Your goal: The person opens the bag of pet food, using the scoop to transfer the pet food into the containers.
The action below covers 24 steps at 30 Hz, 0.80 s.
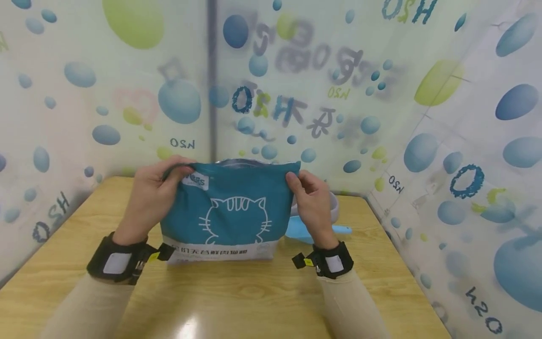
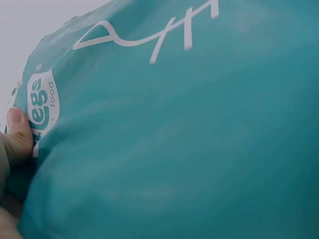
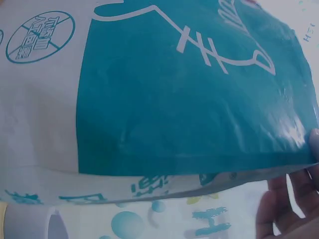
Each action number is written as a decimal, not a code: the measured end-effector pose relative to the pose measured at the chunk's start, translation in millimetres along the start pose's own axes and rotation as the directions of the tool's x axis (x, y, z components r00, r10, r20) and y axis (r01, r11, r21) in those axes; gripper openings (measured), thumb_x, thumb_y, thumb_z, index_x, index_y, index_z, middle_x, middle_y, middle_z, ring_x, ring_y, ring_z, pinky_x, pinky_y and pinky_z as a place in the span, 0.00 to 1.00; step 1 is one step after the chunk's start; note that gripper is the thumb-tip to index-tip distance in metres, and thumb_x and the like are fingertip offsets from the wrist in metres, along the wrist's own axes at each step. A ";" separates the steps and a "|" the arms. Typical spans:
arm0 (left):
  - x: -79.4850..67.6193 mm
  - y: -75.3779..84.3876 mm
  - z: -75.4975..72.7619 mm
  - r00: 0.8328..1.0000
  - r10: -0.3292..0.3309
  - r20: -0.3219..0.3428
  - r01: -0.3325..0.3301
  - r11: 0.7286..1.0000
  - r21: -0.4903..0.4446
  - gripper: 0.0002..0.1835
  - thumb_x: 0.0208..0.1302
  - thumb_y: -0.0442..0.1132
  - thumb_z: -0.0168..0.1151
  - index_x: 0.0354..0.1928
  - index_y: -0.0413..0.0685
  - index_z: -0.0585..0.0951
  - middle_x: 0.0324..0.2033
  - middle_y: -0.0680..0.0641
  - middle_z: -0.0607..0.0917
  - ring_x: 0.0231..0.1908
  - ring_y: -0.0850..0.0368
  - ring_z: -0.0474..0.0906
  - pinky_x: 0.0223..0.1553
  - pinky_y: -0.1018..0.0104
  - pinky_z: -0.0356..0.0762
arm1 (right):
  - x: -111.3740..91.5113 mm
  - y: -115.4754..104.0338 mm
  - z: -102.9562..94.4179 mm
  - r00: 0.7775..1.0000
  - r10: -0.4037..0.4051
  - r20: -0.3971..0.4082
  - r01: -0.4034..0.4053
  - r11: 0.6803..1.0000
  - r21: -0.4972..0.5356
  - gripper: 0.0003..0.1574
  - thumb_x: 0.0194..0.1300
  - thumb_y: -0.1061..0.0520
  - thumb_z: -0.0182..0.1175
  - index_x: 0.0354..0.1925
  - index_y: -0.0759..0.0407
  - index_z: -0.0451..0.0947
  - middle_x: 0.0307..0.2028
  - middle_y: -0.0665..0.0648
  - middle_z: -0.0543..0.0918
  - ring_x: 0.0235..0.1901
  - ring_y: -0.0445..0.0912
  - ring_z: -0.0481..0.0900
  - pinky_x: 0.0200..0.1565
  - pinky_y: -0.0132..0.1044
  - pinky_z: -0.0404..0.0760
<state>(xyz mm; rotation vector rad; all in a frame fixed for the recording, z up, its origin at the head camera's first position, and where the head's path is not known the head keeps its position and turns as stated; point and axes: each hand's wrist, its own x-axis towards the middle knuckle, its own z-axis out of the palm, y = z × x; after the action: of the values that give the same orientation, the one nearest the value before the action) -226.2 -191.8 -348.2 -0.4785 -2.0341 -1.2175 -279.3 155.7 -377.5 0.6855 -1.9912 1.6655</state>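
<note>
A teal and white cat food bag [image 1: 237,207] with a white cat outline stands upright on the wooden table. Its top edge is parted in the middle, where a strip of silvery lining shows. My left hand [image 1: 152,193] grips the bag's upper left corner, thumb on the front by the logo. At the opposite upper corner, my right hand [image 1: 313,202] pinches the edge with its thumb in front. The left wrist view is mostly filled by the bag's teal front [image 2: 174,139]. In the right wrist view, the white side panel [image 3: 149,186] shows too.
Behind my right hand lies a light blue scoop [image 1: 342,229] on the table [image 1: 237,301]. A pale grey bowl [image 1: 334,207] stands just beyond it, partly hidden by the hand and the bag. Walls with printed bubbles [image 1: 179,101] close in the table's back and right side.
</note>
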 end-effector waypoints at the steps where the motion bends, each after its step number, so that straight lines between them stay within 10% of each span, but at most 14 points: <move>1: 1.8 -1.8 1.8 1.000 -0.031 -0.002 0.031 1.000 0.000 0.10 0.86 0.35 0.68 0.57 0.44 0.95 0.53 0.41 0.97 0.51 0.82 0.86 0.56 0.85 0.77 | 0.0 -1.4 -0.1 1.000 -0.006 -0.018 0.006 1.000 -0.010 0.16 0.89 0.52 0.68 0.57 0.63 0.92 0.49 0.63 0.95 0.52 0.50 0.89 0.70 0.50 0.85; 11: 19.3 -12.7 16.5 0.948 -0.317 0.009 0.317 0.945 -0.081 0.19 0.82 0.54 0.76 0.61 0.49 0.94 0.50 0.66 0.93 0.55 0.69 0.87 0.55 0.72 0.78 | 1.4 -6.8 -3.8 0.991 0.016 -0.136 -0.022 0.999 -0.037 0.16 0.87 0.51 0.70 0.51 0.65 0.92 0.39 0.45 0.92 0.44 0.50 0.87 0.58 0.42 0.89; 24: 16.9 -21.1 -5.1 0.953 -0.301 0.035 0.303 0.949 -0.084 0.15 0.85 0.45 0.74 0.60 0.43 0.91 0.43 0.70 0.91 0.45 0.66 0.87 0.47 0.78 0.82 | 2.3 -12.1 -7.2 0.995 0.032 -0.097 -0.031 0.999 0.010 0.13 0.86 0.55 0.72 0.57 0.64 0.89 0.50 0.46 0.95 0.52 0.52 0.90 0.64 0.44 0.90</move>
<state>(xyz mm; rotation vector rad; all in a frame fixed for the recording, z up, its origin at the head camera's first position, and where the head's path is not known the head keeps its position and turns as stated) -249.0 -207.2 -347.1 -0.2255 -2.1340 -1.4943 -273.3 160.9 -365.7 0.5672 -1.9377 1.6929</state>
